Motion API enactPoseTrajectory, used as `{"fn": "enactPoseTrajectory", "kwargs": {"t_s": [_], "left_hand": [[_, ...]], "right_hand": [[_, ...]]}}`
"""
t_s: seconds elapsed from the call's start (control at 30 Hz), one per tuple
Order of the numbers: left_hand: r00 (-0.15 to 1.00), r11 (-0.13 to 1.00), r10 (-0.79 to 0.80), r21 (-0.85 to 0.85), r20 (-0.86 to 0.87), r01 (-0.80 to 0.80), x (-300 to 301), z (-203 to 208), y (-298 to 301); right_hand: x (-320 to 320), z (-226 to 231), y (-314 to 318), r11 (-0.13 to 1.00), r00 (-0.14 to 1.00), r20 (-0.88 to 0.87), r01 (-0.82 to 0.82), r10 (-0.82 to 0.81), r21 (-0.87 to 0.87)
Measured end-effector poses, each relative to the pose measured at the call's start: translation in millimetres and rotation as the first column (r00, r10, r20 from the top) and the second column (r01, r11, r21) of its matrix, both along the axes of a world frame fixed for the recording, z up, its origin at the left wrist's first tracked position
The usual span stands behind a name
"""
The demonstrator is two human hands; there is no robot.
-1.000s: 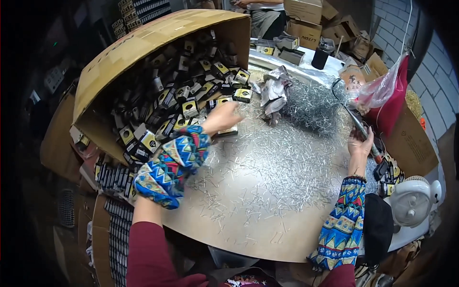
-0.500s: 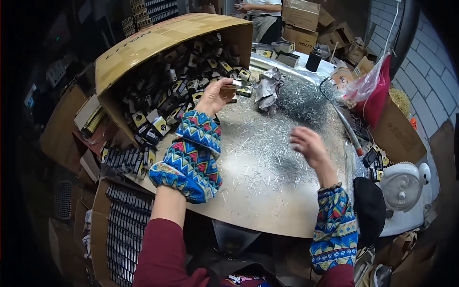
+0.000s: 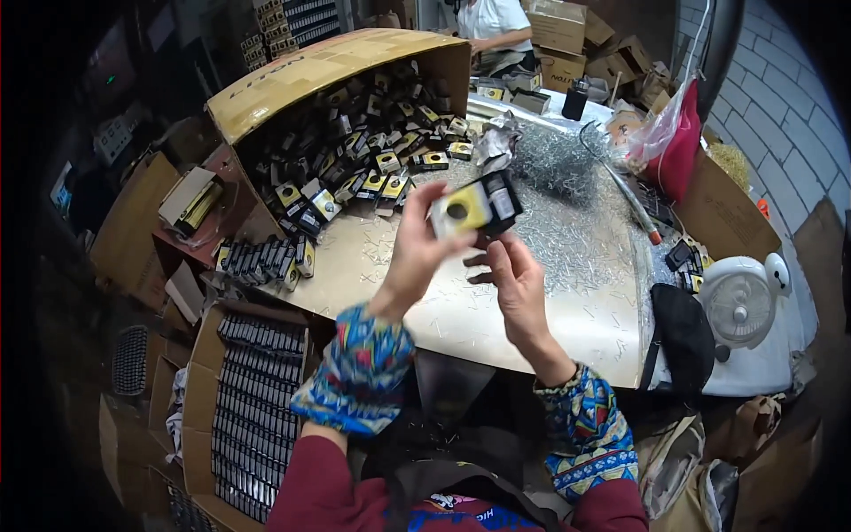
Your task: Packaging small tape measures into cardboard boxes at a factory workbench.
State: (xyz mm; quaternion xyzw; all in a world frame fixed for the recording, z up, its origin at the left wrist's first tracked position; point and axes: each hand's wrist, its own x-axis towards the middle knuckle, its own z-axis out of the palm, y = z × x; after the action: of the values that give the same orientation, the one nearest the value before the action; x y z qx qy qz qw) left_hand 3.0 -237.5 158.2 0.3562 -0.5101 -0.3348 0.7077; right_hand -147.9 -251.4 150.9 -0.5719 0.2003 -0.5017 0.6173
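My left hand (image 3: pixel 417 248) is closed on a small black and yellow cardboard box (image 3: pixel 467 215), held tilted above the table. A round dark spot shows on its yellow face, and its dark end points right. My right hand (image 3: pixel 521 293) is just below that end, thumb raised and fingers loosely bent and apart. Its fingertips come up to the box's lower edge; whether they touch is unclear. Under and beyond my hands, loose thin metal nails (image 3: pixel 576 257) lie scattered on the pale table (image 3: pixel 355 284). Motion blurs the box and the left fingertips.
A large carton (image 3: pixel 341 51) on its side spills similar boxes at the back left. A heap of nails (image 3: pixel 563 164) is beyond my hands. Packed boxes fill a carton (image 3: pixel 206 390) lower left. A white fan (image 3: pixel 740 306) stands right. Another person (image 3: pixel 496 31) is at the far side.
My left hand has come back from the pile toward me, with the small box now in plain view. My right hand has moved left, from over the nails to below the box. My view has shifted.
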Motion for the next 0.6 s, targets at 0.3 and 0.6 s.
{"fn": "enactPoseTrajectory", "kwargs": {"t_s": [0.3, 0.6], "left_hand": [[0.771, 0.863, 0.030, 0.372, 0.636, -0.340, -19, -104, 190], [0.710, 0.439, 0.121, 0.679, -0.694, 0.588, -28, -213, 293]], "right_hand": [[-24, -80, 117, 0.953, 0.863, -0.486, -0.019, -0.137, -0.303], [-36, -200, 203, 0.773, 0.732, -0.507, -0.043, 0.455, 0.633]]}}
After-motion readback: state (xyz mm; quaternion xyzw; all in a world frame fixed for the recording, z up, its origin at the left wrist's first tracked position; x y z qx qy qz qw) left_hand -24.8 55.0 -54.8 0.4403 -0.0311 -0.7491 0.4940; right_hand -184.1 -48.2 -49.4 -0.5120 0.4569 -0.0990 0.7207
